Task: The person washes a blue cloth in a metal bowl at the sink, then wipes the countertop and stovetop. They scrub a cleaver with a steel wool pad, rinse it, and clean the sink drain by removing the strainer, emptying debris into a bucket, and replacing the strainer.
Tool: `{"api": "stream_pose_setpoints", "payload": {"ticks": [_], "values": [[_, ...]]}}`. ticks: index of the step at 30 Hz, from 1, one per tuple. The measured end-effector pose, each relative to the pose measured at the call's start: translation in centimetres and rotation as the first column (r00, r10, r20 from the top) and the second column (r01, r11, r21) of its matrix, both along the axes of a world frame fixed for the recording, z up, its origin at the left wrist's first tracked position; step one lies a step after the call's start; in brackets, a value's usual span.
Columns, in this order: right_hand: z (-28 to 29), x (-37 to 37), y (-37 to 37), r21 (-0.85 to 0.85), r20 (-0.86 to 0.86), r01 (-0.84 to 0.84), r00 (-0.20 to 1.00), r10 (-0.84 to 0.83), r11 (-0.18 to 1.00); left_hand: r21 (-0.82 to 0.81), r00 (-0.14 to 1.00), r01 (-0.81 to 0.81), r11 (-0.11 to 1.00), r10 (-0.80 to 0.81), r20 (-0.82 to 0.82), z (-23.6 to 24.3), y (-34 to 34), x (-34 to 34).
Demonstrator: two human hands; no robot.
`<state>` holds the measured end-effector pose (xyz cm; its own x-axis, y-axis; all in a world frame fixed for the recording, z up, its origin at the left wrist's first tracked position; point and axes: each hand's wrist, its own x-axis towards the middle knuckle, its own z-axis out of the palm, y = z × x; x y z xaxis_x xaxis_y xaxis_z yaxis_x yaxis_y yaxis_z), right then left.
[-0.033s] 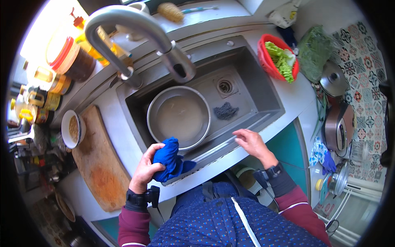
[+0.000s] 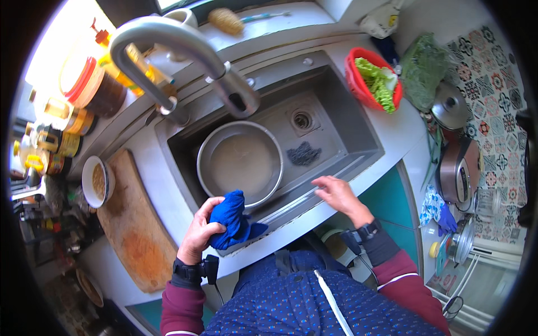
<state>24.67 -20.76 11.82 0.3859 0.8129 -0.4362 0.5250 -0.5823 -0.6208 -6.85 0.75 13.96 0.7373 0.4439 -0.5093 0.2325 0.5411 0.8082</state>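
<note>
My left hand (image 2: 202, 227) grips a bunched blue cloth (image 2: 235, 221) over the front rim of the grey sink (image 2: 350, 165). Just behind the cloth is a round metal basin (image 2: 240, 162) holding cloudy water, sitting in the left part of the sink. My right hand (image 2: 335, 195) hovers by the sink's front right edge with fingers apart and holding nothing. A dark mesh scrubber (image 2: 302, 154) lies on the sink floor, below the drain (image 2: 302, 119). The curved faucet (image 2: 235, 92) arches over the sink from the back left.
On the left are a wooden board (image 2: 134, 235), a bowl (image 2: 95, 182) and bottles (image 2: 78, 120). A red colander (image 2: 354, 84) of greens, bagged vegetables (image 2: 420, 67), a lidded pot (image 2: 448, 106), a metal appliance (image 2: 457, 168) and gloves (image 2: 434, 213) stand or lie at right. A brush (image 2: 227, 22) rests on the sill.
The view has shifted very slightly. My left hand still holds the blue cloth and my right hand looks much the same.
</note>
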Motion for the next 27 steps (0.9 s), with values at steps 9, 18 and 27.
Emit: {"api": "stream_pose_setpoints", "payload": {"ticks": [9, 18, 27], "values": [[-8.6, 10.2, 7.3, -0.372, 0.196, -0.269, 0.913, 0.359, 0.888, 0.501, 0.811, -0.196, 0.843, 0.426, -0.4, -0.2, -1.8, -5.5], [-21.3, 12.6, 15.3, -0.111, -0.017, -0.217, 0.976, 0.217, 0.97, 0.703, 0.389, 0.502, 0.503, 0.594, -0.704, -7.6, -6.0, -8.3], [-23.9, 13.9, 13.7, -0.402, -0.051, -0.807, 0.492, 0.869, 0.433, 0.687, 0.284, 0.538, 0.489, 0.661, -0.694, -8.3, -5.9, -8.3]]}}
